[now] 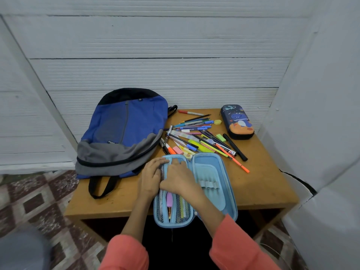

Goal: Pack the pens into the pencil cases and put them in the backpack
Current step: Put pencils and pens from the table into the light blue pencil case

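At the near table (pixel 263 184) edge, the open blue pencil case (pixel 210 184) lies under the left hand (pixel 151 178) and right hand (pixel 180 180), whose flat fingers press on its mesh side. The pens (pixel 198 139) piled behind look light, stiff and prone to roll, so they are best pinched mid-barrel.

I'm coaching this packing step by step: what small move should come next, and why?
Probably lift the right hand from the mesh half of the open light blue pencil case, where it rests beside the left hand, and take one from the pile of pens behind: many lie unpacked there.
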The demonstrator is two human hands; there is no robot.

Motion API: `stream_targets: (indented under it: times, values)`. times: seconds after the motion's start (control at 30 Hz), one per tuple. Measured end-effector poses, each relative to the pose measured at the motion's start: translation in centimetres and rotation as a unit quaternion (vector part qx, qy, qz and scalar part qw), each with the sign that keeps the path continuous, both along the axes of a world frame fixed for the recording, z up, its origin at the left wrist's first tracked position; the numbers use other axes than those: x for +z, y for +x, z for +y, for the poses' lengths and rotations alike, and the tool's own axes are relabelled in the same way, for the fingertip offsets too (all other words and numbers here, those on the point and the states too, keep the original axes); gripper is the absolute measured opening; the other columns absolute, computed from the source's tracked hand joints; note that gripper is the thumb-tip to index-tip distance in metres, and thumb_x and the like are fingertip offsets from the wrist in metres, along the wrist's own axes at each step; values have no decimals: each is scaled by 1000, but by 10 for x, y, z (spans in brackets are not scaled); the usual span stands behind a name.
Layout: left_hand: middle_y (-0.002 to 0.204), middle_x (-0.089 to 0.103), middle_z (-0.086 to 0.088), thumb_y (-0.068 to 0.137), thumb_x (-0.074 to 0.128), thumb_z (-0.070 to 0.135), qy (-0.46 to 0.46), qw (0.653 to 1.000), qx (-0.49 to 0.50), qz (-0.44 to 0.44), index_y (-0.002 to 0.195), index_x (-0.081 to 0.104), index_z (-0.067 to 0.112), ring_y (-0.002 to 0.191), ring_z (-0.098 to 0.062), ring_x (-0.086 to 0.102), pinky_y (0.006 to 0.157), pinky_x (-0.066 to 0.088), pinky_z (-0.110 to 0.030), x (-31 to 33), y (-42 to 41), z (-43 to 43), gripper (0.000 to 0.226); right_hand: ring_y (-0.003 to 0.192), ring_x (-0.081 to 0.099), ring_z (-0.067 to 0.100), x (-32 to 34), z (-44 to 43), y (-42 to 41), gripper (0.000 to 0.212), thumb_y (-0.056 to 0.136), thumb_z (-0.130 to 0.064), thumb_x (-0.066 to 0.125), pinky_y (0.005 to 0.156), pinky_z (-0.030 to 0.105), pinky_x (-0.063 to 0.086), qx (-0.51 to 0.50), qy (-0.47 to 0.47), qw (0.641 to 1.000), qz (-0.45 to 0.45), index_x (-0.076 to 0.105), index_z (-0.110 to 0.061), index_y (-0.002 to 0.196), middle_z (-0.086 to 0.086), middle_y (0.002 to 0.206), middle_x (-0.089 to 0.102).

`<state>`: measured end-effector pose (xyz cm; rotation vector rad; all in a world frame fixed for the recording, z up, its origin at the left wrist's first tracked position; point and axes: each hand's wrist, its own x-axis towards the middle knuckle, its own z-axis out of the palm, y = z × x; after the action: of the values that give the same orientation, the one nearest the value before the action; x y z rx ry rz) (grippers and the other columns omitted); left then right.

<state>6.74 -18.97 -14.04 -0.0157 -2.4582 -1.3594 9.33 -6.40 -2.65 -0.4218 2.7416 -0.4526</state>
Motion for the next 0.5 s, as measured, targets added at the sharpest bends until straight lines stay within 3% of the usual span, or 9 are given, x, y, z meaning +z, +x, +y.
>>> stream_targets:
  times: [0.13, 0.33, 0.37, 0.43, 0.5]
  values:
    - [123, 62, 3, 79, 34, 13, -1, 1000, 10, -3, 110, 71, 19, 118, -14, 53, 103, 42, -38, 3, 2, 2, 49, 132, 28, 32, 0, 7, 33, 44, 83, -26, 57, 112, 49, 25, 19, 24, 998, 46, 56, -3, 121, 11, 146, 32]
    - [123, 61, 7, 81, 35, 16, 8, 1000, 11, -4, 108, 70, 27, 119, -12, 52, 103, 42, -36, 5, 3, 3, 45, 142, 15, 32, -16, 12, 75, 55, 85, -30, 57, 119, 53, 2, 26, 51, 990, 129, 51, -4, 134, 7, 155, 19]
    - [123, 61, 7, 81, 35, 16, 9, 1000, 10, -1, 107, 69, 28, 119, -12, 52, 103, 42, -36, 5, 3, 3, 45, 141, 21, 33, -21, 13, 83, 54, 81, -30, 62, 118, 55, 4, 29, 43, 988, 147, 58, -4, 127, 8, 154, 24]
    - [123, 61, 7, 82, 35, 16, 8, 1000, 9, 2, 107, 68, 31, 119, -12, 52, 103, 42, -36, 4, 3, 3, 44, 126, 44, 36, -31, 15, 94, 47, 57, -35, 76, 112, 59, 22, 31, 43, 985, 166, 74, -7, 94, 9, 139, 46]
    - [124, 61, 8, 82, 35, 16, 9, 1000, 9, 4, 106, 67, 34, 119, -11, 52, 103, 41, -36, 3, 2, 3, 44, 112, 57, 32, -40, 18, 99, 38, 38, -41, 79, 105, 56, 33, 15, 40, 979, 197, 73, -14, 65, 7, 124, 59]
